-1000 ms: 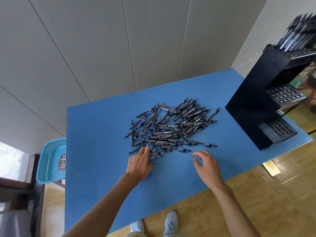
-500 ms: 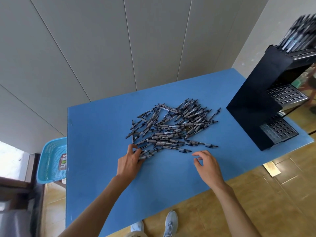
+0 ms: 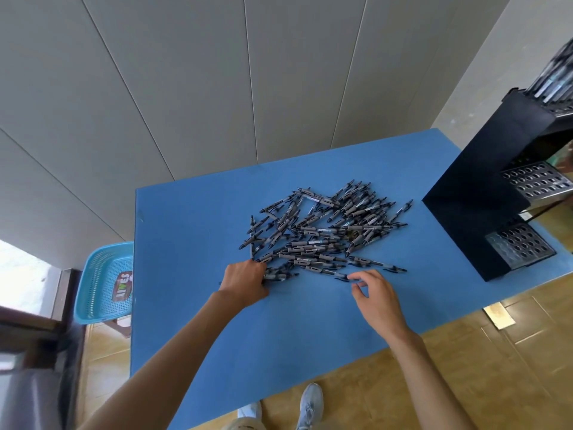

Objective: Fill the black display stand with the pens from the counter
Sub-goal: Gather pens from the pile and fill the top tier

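Observation:
A heap of grey-and-black pens (image 3: 322, 231) lies in the middle of the blue counter (image 3: 198, 321). My left hand (image 3: 245, 280) is at the heap's near-left corner, its fingers curled round several pens whose ends stick out to the right. My right hand (image 3: 376, 301) hovers at the heap's near edge with loosely curved fingers, its index fingertip by the end of a lone pen (image 3: 339, 276). The black display stand (image 3: 471, 209) is at the counter's right end. Its top tier (image 3: 555, 79) holds several pens. The two lower perforated tiers (image 3: 538, 181) show empty holes.
A light-blue plastic basket (image 3: 102, 283) sits beside the counter's left edge, lower down. Grey wall panels stand right behind the counter. My shoes (image 3: 307, 408) are on the yellow tiled floor below the near edge.
My left hand slid left along the heap's near edge and curled round several pens at its corner. My right hand stayed almost where it was.

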